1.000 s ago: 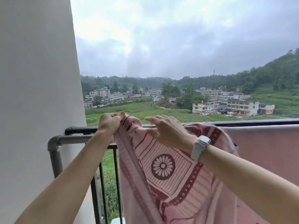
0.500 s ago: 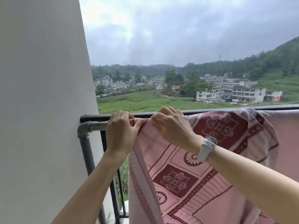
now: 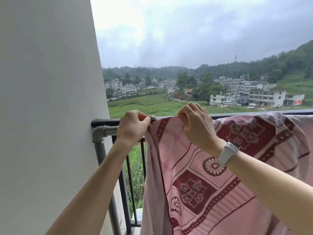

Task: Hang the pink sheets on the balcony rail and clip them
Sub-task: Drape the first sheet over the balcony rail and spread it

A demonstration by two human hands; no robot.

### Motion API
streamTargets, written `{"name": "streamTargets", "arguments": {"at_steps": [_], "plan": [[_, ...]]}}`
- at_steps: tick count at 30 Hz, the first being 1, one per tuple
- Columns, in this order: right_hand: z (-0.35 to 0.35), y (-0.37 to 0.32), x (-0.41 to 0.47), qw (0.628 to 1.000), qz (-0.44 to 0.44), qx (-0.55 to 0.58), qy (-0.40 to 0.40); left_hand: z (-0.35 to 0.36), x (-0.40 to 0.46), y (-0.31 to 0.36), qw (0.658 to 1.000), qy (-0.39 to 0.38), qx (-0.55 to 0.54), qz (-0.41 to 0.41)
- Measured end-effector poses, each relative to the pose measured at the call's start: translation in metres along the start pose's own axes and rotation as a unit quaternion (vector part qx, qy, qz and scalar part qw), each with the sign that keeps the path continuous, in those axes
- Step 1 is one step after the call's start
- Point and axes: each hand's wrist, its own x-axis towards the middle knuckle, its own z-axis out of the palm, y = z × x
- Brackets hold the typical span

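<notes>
A pink sheet [image 3: 199, 182] with dark red flower and square patterns hangs over the black balcony rail [image 3: 105, 122]. My left hand [image 3: 133, 127] pinches the sheet's bunched left corner at rail height. My right hand [image 3: 197, 126], with a white watch on the wrist, grips the top edge a little to the right. A plainer pink cloth [image 3: 303, 126] drapes over the rail at the far right. No clip is visible.
A white wall [image 3: 47, 107] fills the left side, right against the rail's end. A grey pipe [image 3: 101, 146] with an elbow joint runs just inside the black rail and down. Black vertical bars stand below the rail. Fields and buildings lie beyond.
My right hand has slid right along the top edge, away from my left hand, spreading the sheet along the rail. The view has shifted slightly left.
</notes>
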Motion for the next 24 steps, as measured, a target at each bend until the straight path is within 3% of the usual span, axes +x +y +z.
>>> {"name": "streamTargets", "arguments": {"at_steps": [4,8,10,13,15,20,24], "plan": [[-0.008,0.007,0.005,0.999,0.029,0.041,-0.001,-0.009,0.009,0.004,0.982,-0.045,-0.167,-0.077],[-0.009,0.012,0.004,0.999,0.029,0.037,-0.018,-0.019,0.023,0.000,0.940,-0.045,-0.291,-0.170],[-0.010,0.014,0.008,0.999,0.040,0.009,-0.022,-0.030,0.034,-0.012,0.935,0.024,-0.303,-0.182],[-0.008,0.012,0.012,0.995,0.048,-0.088,-0.025,-0.044,0.038,-0.036,0.963,0.122,-0.181,-0.157],[-0.002,0.000,0.011,0.994,0.009,-0.104,-0.035,-0.046,0.032,-0.048,0.973,0.098,-0.141,-0.155],[0.026,-0.060,0.011,0.991,-0.053,-0.015,-0.124,-0.053,0.026,-0.059,0.970,0.023,-0.192,-0.148],[0.048,-0.072,0.013,0.994,-0.055,-0.003,-0.093,-0.067,0.019,-0.060,0.929,0.012,-0.324,-0.177]]}}
